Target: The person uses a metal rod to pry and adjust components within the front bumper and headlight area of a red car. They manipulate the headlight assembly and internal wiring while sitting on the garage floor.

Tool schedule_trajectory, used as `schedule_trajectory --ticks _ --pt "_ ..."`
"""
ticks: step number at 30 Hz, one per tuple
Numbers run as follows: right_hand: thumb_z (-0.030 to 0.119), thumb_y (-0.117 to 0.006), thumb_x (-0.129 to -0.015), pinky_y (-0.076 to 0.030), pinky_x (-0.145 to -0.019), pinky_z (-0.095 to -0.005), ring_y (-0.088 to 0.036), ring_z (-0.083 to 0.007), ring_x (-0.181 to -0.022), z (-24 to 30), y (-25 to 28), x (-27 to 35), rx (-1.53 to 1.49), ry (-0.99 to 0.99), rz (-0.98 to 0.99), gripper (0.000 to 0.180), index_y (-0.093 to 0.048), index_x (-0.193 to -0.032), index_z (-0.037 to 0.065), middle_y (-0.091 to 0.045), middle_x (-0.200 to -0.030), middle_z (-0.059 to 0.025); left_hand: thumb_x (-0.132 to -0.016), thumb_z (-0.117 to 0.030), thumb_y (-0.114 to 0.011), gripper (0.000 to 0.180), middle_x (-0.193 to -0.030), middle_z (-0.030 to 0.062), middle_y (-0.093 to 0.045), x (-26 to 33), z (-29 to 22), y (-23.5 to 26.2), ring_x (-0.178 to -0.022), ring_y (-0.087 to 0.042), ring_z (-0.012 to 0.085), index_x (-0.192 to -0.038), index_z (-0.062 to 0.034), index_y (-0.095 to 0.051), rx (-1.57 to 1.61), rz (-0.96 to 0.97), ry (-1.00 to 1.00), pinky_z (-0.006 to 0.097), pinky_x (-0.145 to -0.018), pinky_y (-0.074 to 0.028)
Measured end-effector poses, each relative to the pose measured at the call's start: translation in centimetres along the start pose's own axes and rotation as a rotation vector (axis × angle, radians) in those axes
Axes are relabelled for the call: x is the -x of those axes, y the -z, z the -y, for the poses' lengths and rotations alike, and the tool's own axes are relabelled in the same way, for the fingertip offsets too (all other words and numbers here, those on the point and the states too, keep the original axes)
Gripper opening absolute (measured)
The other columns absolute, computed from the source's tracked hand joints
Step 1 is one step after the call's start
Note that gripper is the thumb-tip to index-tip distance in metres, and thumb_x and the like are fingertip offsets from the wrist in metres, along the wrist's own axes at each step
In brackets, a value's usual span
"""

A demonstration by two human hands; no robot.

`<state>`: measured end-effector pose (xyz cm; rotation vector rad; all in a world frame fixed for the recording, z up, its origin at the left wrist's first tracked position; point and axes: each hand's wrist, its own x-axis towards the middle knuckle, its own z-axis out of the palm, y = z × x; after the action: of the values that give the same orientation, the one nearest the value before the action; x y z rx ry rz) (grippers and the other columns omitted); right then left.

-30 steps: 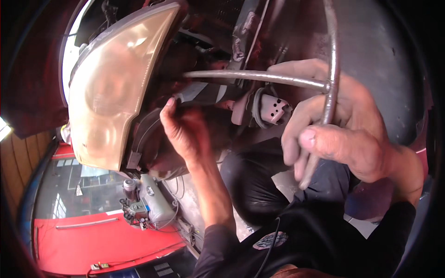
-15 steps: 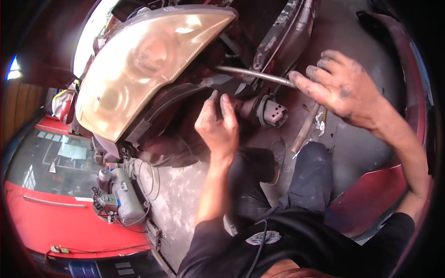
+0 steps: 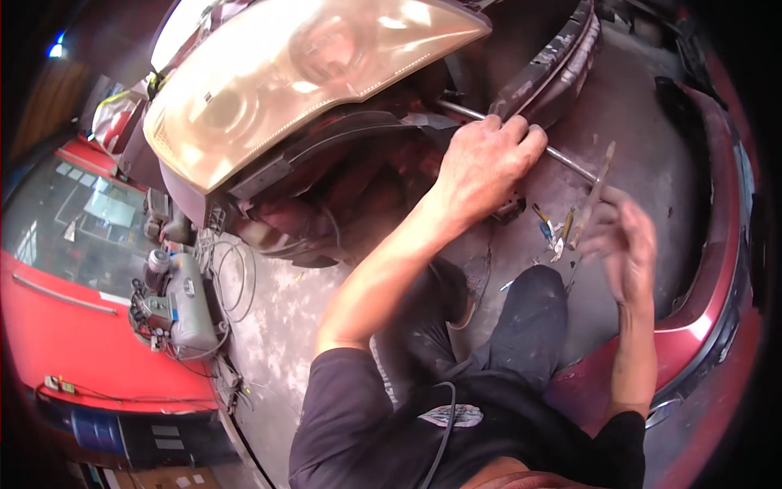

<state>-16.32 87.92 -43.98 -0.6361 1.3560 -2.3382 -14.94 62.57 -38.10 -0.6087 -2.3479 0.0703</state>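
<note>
My left hand [image 3: 493, 167] is closed around a long metal rod [image 3: 570, 163]. The rod's upper-left end goes in below the headlight [image 3: 244, 90], where its tip is hidden. At the rod's right end a thin brownish bar [image 3: 604, 167] crosses it, so together they look like a T-handle wrench. My right hand [image 3: 626, 244] is at the lower part of this crossbar, its fingers bent and smeared by motion. Whether they grip the bar does not show.
Under the headlight is the opened car front [image 3: 301, 187], with dark panels and wires. Small tools [image 3: 556, 231] lie on the floor by my knee. A red bumper [image 3: 700, 318] stands at the right. At the left are a grey air compressor [image 3: 189, 301] and a red car [image 3: 73, 318].
My left hand has moved up and right from below the headlight and now grips the rod. The right hand has dropped from the rod to the crossbar. The whole view has shifted.
</note>
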Motion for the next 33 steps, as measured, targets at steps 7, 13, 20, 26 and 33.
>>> schedule_trajectory --ticks 7,13,20,26,33 --pt "0.025 -0.068 -0.092 -0.063 -0.069 -0.0417 -0.072 -0.028 -0.085 2.6 -4.7 -2.1 -0.237 -0.183 0.127 0.08 -0.025 -0.153 -0.004 -0.064 -0.113 -0.0227 -0.075 -0.008 -0.067 0.02 -0.083 0.0068 -0.06 -0.2 0.4 0.5 -0.075 -0.065 0.027 -0.094 -0.0095 -0.062 0.039 -0.041 0.009 0.04 -0.062 -0.054" --pt "0.012 -0.064 -0.082 -0.062 -0.08 -0.0384 -0.07 -0.027 -0.095 4.2 -5.5 -2.6 0.316 -0.112 0.137 0.072 -0.034 -0.147 0.0 -0.061 -0.121 -0.0234 -0.077 -0.01 -0.066 0.013 -0.084 0.0108 -0.063 0.3 0.4 -0.3 -0.075 -0.069 0.03 -0.09 -0.0075 -0.063 0.1 -0.143 0.027 0.041 -0.062 -0.055" --pt "-0.014 -0.055 -0.085 -0.049 -0.102 -0.0403 -0.062 -0.0303 -0.123 3.4 1.2 -6.6 1.412 0.809 0.359 0.049 -0.057 -0.132 -0.001 -0.063 -0.132 -0.0169 -0.079 -0.01 -0.064 0.016 -0.083 0.0106 -0.064 0.2 0.5 0.7 -0.071 -0.071 0.0287 -0.095 -0.0084 -0.064 0.028 -0.032 -0.017 0.042 -0.056 -0.056" --pt "0.03 -0.05 -0.107 -0.053 -0.079 -0.032 -0.063 -0.019 -0.093 -1.8 2.6 0.3 0.434 0.071 -0.12 0.042 -0.058 -0.133 -0.002 -0.067 -0.109 -0.0131 -0.079 -0.014 -0.066 0.012 -0.082 0.0097 -0.065 -0.1 0.7 -0.1 -0.069 -0.071 0.0291 -0.091 -0.0137 -0.065 0.047 -0.067 -0.004 0.042 -0.056 -0.055" --pt "0.035 -0.05 -0.107 -0.056 -0.072 -0.0322 -0.061 -0.019 -0.088 -0.8 -5.1 -2.9 -0.569 -0.045 0.173 0.061 -0.036 -0.153 -0.002 -0.064 -0.12 -0.0175 -0.076 -0.01 -0.068 0.016 -0.082 0.008 -0.065 0.2 0.7 0.7 -0.074 -0.072 0.0272 -0.092 -0.0111 -0.066 0.059 -0.076 -0.003 0.04 -0.058 -0.055"
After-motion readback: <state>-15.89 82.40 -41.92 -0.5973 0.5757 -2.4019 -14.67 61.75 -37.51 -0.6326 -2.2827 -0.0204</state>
